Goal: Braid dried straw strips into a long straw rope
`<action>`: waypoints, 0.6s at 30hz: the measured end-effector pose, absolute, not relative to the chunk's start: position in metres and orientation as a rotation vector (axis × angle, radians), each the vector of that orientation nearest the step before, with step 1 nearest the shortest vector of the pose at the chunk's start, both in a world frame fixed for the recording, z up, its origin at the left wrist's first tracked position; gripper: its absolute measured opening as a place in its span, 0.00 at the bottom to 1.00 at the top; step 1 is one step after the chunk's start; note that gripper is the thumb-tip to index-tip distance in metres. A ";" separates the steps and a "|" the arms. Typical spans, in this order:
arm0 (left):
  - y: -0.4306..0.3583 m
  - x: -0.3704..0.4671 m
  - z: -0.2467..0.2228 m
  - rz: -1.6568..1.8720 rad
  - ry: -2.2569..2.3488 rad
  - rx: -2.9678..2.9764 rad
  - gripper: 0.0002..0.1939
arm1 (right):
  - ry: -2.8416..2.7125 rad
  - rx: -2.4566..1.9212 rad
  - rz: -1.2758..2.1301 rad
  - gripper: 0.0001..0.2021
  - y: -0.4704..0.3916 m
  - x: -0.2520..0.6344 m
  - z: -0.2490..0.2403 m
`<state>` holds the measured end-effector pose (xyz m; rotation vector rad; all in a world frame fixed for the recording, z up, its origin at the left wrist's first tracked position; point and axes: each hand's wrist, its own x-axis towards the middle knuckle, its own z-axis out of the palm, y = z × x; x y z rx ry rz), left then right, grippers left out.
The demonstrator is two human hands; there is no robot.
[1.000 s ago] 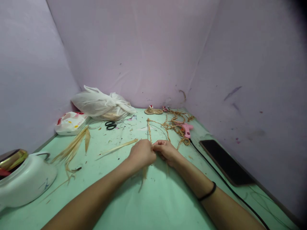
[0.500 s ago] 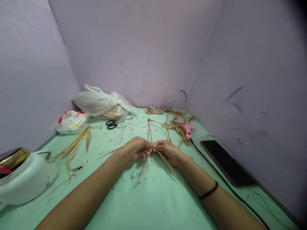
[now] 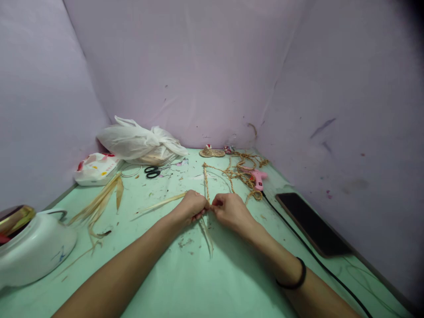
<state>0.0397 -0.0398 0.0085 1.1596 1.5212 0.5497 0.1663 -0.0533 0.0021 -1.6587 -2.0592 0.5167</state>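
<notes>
- Head view, centre of the frame: the left hand (image 3: 194,206) has its fingers curled together, thumb and forefinger clamped on the lower end of a braided cord (image 3: 206,182).
- Just to the right of it, the right hand (image 3: 232,211) has thumb and forefinger pinched together on the same end, nearly touching the left fingertips; which strand lies between them is hidden.
- The braided cord rises from the hands to a bend above the centre; another length runs right from there toward tangled coils (image 3: 245,168).
- Below the left hand, loose pale strands (image 3: 207,236) hang toward the lower centre.
- Left of that hand, a pale strip (image 3: 159,204) lies slantwise on the green table surface (image 3: 185,287).
- Right of centre: a pink glue gun (image 3: 260,180) beside the coils, its black cable (image 3: 298,237) running to the lower right, past a dark phone (image 3: 311,224).
- Left side: a bundle of dry strips (image 3: 99,198), a white packet (image 3: 99,171) and, at the edge, a white pot (image 3: 43,249).
- Upper left of centre: a knotted white bag (image 3: 141,143), with black-handled scissors (image 3: 152,172) below.
</notes>
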 end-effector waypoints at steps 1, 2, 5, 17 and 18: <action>-0.040 0.039 0.007 0.537 1.531 1.127 0.09 | -2.062 -1.700 0.507 0.06 -0.057 0.165 0.005; -0.039 0.038 0.006 0.531 1.534 1.101 0.09 | -2.074 -1.725 0.505 0.07 -0.060 0.163 0.008; -0.036 0.034 0.001 0.529 1.459 1.016 0.08 | -2.145 -1.725 0.450 0.08 -0.069 0.156 0.011; -0.033 0.023 -0.004 0.559 1.213 1.183 0.09 | -1.460 -1.576 1.127 0.13 -0.036 0.174 -0.001; -0.033 0.023 -0.004 0.555 1.209 1.193 0.08 | -1.347 -1.540 1.307 0.11 -0.036 0.173 -0.001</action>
